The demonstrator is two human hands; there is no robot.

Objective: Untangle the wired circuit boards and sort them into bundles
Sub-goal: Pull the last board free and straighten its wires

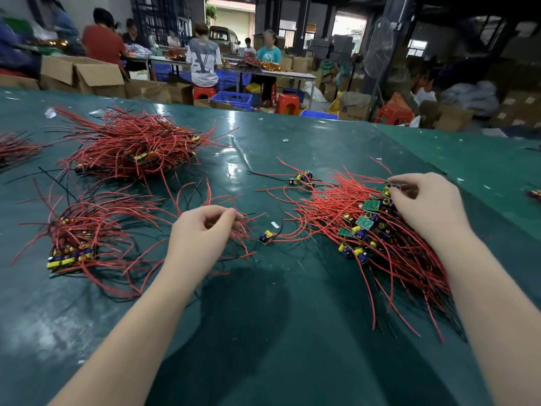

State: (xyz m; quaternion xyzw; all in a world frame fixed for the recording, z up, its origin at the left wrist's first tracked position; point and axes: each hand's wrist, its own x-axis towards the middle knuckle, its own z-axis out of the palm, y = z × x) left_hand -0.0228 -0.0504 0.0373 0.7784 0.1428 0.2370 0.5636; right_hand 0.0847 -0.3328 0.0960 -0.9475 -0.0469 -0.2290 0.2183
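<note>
Head view, and the right hand [424, 200] is at the far edge of the tangled pile [377, 230], fingertips pinched on a small board there, while the left hand [202, 232] curls finger and thumb round a few red wire ends [243, 227] in the middle of the green table [263, 317]. A loose board [266, 237] lies just beside those ends. Two sorted bundles sit to the left, the near bundle [76, 241] and the far bundle [131, 150]. These look featherlight; the wires are springy and will likely snag their neighbours. I'd judge the board edge the better hold, drawing slowly along the wire's run, since solder joints may not stand a hard tug.
</note>
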